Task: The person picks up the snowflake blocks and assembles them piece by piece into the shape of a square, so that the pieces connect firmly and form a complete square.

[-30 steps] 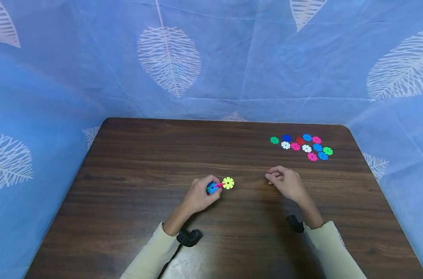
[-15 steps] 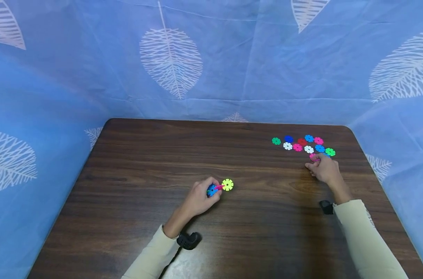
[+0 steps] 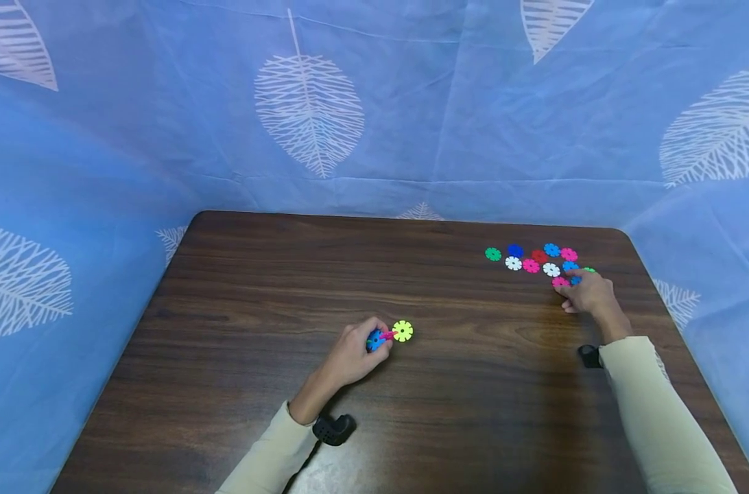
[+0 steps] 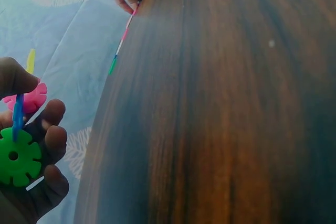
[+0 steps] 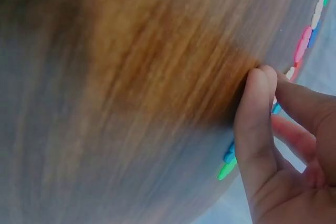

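My left hand pinches a joined piece of notched discs above the table: a blue disc, a pink one and a yellow one show in the head view. The left wrist view adds a green disc at its lower end, beside the curled fingers. At the back right, my right hand reaches over the front of the loose discs, fingers fairly straight, by a pink disc and a partly covered blue disc. Whether its fingertips grip a disc is hidden.
More loose discs lie flat beside the right hand, among them a green one, a white one and a red one. Behind the brown table hangs a blue cloth with white leaf shapes.
My right hand has moved right and away from me, from bare table to the front of the loose discs. My left hand stays almost still, holding the joined piece.
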The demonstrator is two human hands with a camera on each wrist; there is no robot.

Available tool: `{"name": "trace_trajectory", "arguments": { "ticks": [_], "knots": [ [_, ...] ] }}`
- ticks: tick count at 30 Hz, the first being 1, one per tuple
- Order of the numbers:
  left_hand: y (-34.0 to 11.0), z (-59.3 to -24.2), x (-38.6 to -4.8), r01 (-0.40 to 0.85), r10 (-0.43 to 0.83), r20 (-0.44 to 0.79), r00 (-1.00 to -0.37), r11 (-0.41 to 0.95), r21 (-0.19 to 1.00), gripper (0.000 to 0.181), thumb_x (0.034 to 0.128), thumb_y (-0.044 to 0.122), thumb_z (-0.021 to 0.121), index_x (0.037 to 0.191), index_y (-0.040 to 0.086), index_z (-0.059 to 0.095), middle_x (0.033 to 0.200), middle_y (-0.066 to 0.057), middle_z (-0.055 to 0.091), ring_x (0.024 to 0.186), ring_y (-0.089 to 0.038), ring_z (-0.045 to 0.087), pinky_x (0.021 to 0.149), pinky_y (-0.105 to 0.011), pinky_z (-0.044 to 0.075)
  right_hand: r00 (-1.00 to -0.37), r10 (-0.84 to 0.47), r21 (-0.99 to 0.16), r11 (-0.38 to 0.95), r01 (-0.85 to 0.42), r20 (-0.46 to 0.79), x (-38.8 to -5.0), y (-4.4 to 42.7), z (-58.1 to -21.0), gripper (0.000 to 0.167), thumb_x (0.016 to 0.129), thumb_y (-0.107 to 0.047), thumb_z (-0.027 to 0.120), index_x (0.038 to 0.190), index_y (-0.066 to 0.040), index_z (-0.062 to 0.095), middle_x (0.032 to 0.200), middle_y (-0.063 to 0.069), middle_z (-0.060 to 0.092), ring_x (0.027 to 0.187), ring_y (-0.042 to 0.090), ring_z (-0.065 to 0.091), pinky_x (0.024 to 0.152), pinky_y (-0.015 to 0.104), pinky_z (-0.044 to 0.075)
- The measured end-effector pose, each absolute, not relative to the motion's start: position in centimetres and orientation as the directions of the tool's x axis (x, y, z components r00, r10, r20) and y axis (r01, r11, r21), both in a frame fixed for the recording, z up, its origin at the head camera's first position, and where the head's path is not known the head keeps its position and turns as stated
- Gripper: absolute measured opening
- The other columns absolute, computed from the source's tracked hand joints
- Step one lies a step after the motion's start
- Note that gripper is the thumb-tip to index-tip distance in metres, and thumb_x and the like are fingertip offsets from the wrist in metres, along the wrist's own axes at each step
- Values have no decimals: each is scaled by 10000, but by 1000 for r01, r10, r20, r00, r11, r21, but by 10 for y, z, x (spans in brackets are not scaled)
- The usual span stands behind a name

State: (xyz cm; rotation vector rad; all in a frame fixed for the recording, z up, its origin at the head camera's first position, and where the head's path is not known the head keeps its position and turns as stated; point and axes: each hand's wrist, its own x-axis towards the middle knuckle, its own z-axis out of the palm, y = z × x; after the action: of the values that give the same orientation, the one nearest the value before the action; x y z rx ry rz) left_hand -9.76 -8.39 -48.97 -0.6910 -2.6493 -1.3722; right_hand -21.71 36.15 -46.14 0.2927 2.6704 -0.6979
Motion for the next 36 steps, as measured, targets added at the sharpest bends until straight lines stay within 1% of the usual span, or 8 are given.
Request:
{"name": "trace_trajectory", "arguments": {
  "ticks": [4, 7, 9, 13, 19, 24, 30, 36],
  "knots": [
    [-84, -490, -97, 416, 358, 258, -897, 490, 766, 106, 833, 147, 663, 906, 102, 600, 674, 40, 552, 550, -16, 389, 465, -134, 320, -923, 64, -385, 896, 220, -378, -213, 363, -461, 571, 1007, -207, 453, 1395, 146, 227, 516, 0, 620, 467, 80, 619, 1076, 666, 97],
    [-85, -490, -96, 400, 354, 243, -903, 487, 776, 105, 838, 145, 663, 910, 103, 599, 679, 38, 552, 550, -17, 389, 464, -137, 324, -935, 68, -376, 904, 205, -348, -209, 361, -463, 518, 1004, -193, 464, 1365, 143, 303, 505, 8, 608, 457, 82, 613, 1033, 540, 366],
    [-85, -490, -96, 392, 350, 237, -906, 485, 781, 105, 840, 141, 662, 912, 100, 598, 683, 37, 555, 549, -19, 392, 464, -137, 323, -943, 72, -371, 908, 197, -326, -207, 360, -465, 484, 1001, -177, 471, 1340, 149, 352, 505, 16, 602, 448, 79, 607, 802, 399, 551],
    [-85, -489, -95, 395, 351, 241, -905, 483, 781, 106, 840, 138, 661, 912, 97, 595, 688, 32, 566, 546, -17, 393, 460, -137, 322, -951, 110, -403, 887, 226, -290, -205, 357, -468, 432, 995, -128, 473, 1303, 169, 414, 534, 53, 616, 446, 79, 600, 478, 259, 538],
    [-83, -490, -94, 402, 361, 240, -901, 485, 777, 103, 835, 144, 660, 901, 102, 592, 671, 50, 547, 545, 0, 373, 464, -133, 310, -958, 217, -425, 861, 280, -189, -200, 354, -471, 350, 952, -128, 561, 1169, 140, 506, 729, 216, 611, 469, 105, 610, 504, 312, 545],
    [-84, -491, -95, 404, 344, 255, -904, 485, 775, 75, 813, 122, 652, 860, 102, 597, 638, 66, 504, 534, 6, 347, 460, -130, 284, -967, 202, -405, 880, 248, -152, -194, 354, -471, 268, 941, -133, 584, 1024, 101, 486, 740, 239, 599, 489, 126, 617, 695, 435, 542],
    [-86, -488, -96, 417, 342, 276, -898, 467, 780, 53, 823, 104, 642, 853, 83, 603, 622, 60, 487, 527, 13, 336, 454, -126, 276, -960, 211, -506, 817, 276, -184, -185, 345, -466, 245, 968, -89, 521, 1091, 123, 524, 791, 227, 670, 583, 138, 666, 542, 297, 567],
    [-88, -484, -100, 454, 343, 320, -883, 454, 767, 59, 839, 90, 638, 883, 59, 614, 664, 15, 561, 539, -2, 367, 461, -123, 302, -990, 106, -581, 802, 139, -90, -166, 326, -458, 329, 957, -151, 558, 1120, 133, 543, 743, 156, 708, 592, 139, 691, 572, 344, 568]
  ]
}}
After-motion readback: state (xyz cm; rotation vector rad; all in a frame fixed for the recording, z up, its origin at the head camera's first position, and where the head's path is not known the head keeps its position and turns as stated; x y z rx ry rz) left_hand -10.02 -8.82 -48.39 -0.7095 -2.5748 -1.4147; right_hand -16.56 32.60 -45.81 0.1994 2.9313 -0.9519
